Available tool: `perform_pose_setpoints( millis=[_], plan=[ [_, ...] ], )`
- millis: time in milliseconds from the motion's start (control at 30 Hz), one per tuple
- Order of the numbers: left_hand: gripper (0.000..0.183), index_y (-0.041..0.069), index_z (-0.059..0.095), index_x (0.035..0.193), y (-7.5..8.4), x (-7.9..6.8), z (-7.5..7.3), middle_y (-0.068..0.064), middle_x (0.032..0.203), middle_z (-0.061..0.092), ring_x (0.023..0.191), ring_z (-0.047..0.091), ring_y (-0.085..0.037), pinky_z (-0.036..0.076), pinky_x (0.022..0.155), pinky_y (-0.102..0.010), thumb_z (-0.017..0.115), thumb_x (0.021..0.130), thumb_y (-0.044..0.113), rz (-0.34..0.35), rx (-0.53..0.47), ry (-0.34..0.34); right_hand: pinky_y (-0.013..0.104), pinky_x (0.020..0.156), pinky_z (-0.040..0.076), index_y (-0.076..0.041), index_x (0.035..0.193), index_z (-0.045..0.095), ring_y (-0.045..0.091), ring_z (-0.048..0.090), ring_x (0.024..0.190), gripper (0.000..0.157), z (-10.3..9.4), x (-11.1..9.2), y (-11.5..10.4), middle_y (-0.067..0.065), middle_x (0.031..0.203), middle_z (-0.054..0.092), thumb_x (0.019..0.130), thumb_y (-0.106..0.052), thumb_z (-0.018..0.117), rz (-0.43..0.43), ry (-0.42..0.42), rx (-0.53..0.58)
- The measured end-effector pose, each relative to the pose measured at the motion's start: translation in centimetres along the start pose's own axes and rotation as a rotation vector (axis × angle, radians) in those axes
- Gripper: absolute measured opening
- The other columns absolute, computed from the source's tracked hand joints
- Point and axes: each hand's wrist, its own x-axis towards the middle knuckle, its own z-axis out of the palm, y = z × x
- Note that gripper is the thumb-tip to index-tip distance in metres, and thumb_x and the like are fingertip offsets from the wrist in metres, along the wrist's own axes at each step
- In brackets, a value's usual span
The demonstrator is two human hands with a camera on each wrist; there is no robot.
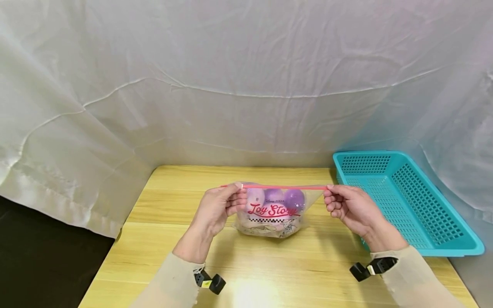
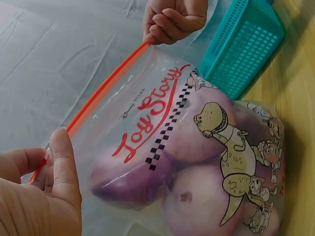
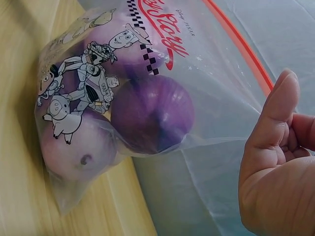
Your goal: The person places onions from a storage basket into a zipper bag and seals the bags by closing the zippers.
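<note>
A clear zip bag (image 1: 269,220) with red "Toy Story" lettering and cartoon figures stands on the table. Inside it are several round purple-and-pale things (image 3: 152,115), some with a small dark mark like a stem end. Along its top, the red zip strip (image 1: 285,187) is stretched straight between both hands. My left hand (image 1: 219,207) pinches the strip's left end, where a small white piece (image 1: 242,186) sits on it. At the right end, my right hand (image 1: 352,209) pinches the top corner between thumb and curled fingers. Whether the zip is fully sealed cannot be made out.
A turquoise perforated basket (image 1: 408,252) stands on the right of the wooden table (image 1: 165,239), close beside my right forearm. Pale cloth (image 1: 246,119) hangs behind the table and along its sides. A dark area (image 1: 46,256) lies beyond the left edge.
</note>
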Motion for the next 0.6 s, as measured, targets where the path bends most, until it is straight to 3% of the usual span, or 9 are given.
perform_pose_setpoints(
  millis=[300,600],
  plan=[
    [0.02,0.005,0.076,0.091,0.1,0.1,-2.2,-0.007,0.081,0.075,0.066,0.074,-0.013,0.062,0.068,-0.025,0.062,0.104,0.009,0.017,-0.051,0.02,0.021,0.058,0.057,-0.006,0.091,0.076,0.009,0.069,0.064,0.035,0.3,0.2,0.0,0.002,0.079,0.075,0.112,-0.018,0.05,-0.014,0.001,0.014],
    [0.02,0.005,0.076,0.089,0.3,-0.2,-2.8,-0.006,0.08,0.075,0.066,0.073,-0.013,0.062,0.07,-0.025,0.063,0.104,0.01,0.019,-0.05,0.05,0.021,0.058,0.057,-0.006,0.091,0.075,0.009,0.068,0.064,0.034,0.7,0.2,-0.3,0.002,0.078,0.074,0.111,-0.019,0.051,-0.014,0.005,-0.002]
  ],
)
